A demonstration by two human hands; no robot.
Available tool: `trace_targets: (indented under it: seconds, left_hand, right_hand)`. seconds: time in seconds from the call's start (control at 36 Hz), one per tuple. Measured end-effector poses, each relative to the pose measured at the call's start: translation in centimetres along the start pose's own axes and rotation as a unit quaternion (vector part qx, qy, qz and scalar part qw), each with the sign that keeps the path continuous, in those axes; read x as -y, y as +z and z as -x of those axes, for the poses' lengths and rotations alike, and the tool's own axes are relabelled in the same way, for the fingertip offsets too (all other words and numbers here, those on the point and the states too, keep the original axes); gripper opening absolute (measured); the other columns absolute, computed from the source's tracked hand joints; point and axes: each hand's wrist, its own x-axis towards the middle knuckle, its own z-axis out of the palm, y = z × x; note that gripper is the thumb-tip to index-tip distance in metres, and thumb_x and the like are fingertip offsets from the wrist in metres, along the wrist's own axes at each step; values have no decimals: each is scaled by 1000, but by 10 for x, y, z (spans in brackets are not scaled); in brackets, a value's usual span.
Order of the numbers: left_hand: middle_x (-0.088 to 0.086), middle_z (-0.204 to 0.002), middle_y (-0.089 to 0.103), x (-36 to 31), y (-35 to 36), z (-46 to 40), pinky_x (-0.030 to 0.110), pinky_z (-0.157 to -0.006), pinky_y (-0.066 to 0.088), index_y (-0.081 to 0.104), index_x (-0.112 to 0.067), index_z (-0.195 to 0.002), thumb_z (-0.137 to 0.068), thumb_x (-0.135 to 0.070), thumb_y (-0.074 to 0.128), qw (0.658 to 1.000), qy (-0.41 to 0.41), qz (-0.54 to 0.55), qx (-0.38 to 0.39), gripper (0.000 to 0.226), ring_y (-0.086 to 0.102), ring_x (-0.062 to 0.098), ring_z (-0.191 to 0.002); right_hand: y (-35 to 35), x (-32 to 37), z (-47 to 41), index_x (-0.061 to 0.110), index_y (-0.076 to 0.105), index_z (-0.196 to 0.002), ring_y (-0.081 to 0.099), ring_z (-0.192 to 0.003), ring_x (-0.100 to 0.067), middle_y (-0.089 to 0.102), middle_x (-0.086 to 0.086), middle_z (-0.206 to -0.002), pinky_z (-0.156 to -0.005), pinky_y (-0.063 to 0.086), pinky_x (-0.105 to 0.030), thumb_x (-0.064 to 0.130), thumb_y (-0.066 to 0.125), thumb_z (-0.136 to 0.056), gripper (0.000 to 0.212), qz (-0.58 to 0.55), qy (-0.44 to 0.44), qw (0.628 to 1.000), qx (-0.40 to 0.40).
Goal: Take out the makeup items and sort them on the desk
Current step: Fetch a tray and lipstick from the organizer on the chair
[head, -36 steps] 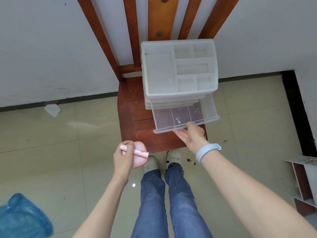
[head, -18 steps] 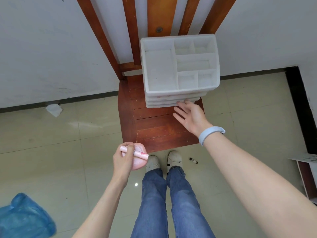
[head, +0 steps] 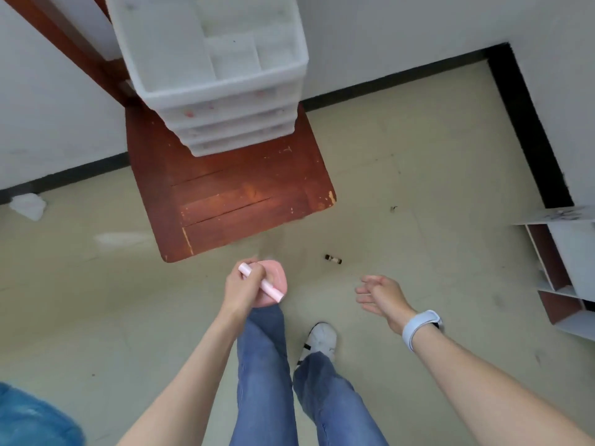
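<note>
My left hand (head: 242, 289) grips two makeup items together: a slim pale pink tube (head: 261, 282) lying across a round pink compact (head: 276, 283). It hovers over the floor just in front of the wooden chair (head: 238, 201). The white plastic drawer organizer (head: 219, 75) stands on the chair's seat with all its drawers pushed in and its top compartments bare. My right hand (head: 380, 296) hangs in the air to the right, fingers relaxed and holding nothing, a light blue band on its wrist.
A small dark vial (head: 333, 259) lies on the tiled floor between chair and right hand. A crumpled white tissue (head: 28, 206) lies by the left wall. A blue plastic bag (head: 32, 416) sits at bottom left, a white shelf unit (head: 566, 268) at the right edge.
My right hand pushed the bottom drawer in, then drew back from the organizer and dropped to the right. The view has swung down and away from the chair. The left hand kept its hold.
</note>
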Motion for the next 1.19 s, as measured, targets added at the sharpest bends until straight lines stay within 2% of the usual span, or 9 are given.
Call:
trace_targets:
  seconds: [0.11,0.31,0.42,0.67,0.72,0.81,0.92,1.03,1.19]
  left_hand:
    - [0,-93,61,56,48,-43,18,-63,44,55,-9,-113,-90,-10,45,999,16,-32,2,25,57,9,-82]
    - [-7,-85,59,149,110,-160,15,-59,41,56,-14,-105,-92,-10,46,995,40,-87,-10,17,55,2,-76]
    - [-6,-82,62,189,131,-240,15,-56,44,59,-11,-103,-91,-11,48,989,73,-125,-21,17,58,10,-78]
    - [-6,-95,63,213,169,-369,20,-66,43,57,-20,-109,-88,-23,51,981,118,-153,10,22,58,11,-91]
    - [-6,-95,63,206,175,-371,21,-67,44,56,-20,-110,-87,-23,51,978,128,-162,13,23,58,13,-94]
    - [-3,-97,64,191,182,-349,22,-66,44,56,-19,-110,-90,-19,48,976,135,-171,22,21,59,15,-96]
    - [-5,-87,67,162,192,-282,20,-59,43,61,-26,-97,-90,-16,47,975,146,-163,43,19,60,4,-80]
    - [-8,-67,65,123,203,-196,13,-53,46,61,-19,-83,-90,-14,48,975,167,-141,43,15,62,6,-71]
    - [-5,-81,63,56,214,-44,20,-66,50,58,-11,-96,-90,-18,49,971,187,-133,72,13,60,10,-78]
  right_hand:
    - [-8,-59,-71,5,52,-115,49,-65,-15,55,-6,-87,-60,40,-22,2,38,-91,28,95,-25,995,-2]
    - [11,-119,-220,11,51,-127,57,-104,-28,56,-13,-122,-86,43,-27,11,39,-94,36,294,-147,944,-27]
    - [31,-145,-314,11,44,-133,45,-118,-30,46,-13,-129,-94,42,-37,16,40,-94,40,421,-223,878,-50]
    - [75,-169,-464,14,40,-128,42,-114,-28,43,-6,-126,-81,36,-35,9,36,-93,36,595,-330,725,-106]
    - [76,-170,-468,12,41,-125,44,-113,-27,45,-7,-125,-80,38,-34,7,34,-92,34,566,-327,751,-91]
    - [67,-161,-445,8,46,-117,52,-100,-29,51,-8,-114,-71,41,-32,11,43,-88,30,415,-301,857,-52]
    - [41,-132,-366,12,41,-87,41,-68,-21,42,2,-73,-51,33,-21,6,46,-85,8,130,-268,954,-39]
    - [2,-95,-252,15,36,-68,30,-54,-8,36,3,-63,-49,28,-14,-5,47,-83,26,-37,-330,942,-56]
    - [-58,-73,-68,19,58,-100,49,-74,2,49,12,-81,-68,38,-8,21,68,-82,21,-17,-447,893,-59]
